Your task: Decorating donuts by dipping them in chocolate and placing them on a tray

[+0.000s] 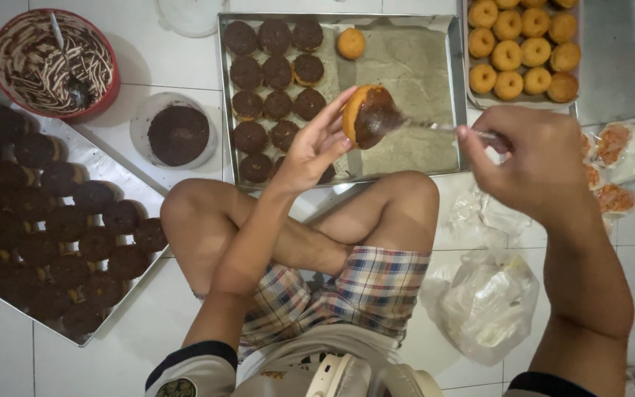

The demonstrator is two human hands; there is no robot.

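Crossed legs (347, 235) on white tile floor (163, 59) w/ trays; left hand (310, 151) pinches donut (367, 115), right hand (534, 158) grips spoon (435, 126).

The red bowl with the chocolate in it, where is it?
The red bowl sits on the floor at the top left of the head view, just above the tray of coated doughnuts, left of the round tub.

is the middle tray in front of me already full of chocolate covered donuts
No, the chocolate-coated donuts fill only the left part of the middle tray; its right side is bare paper, with one plain donut.
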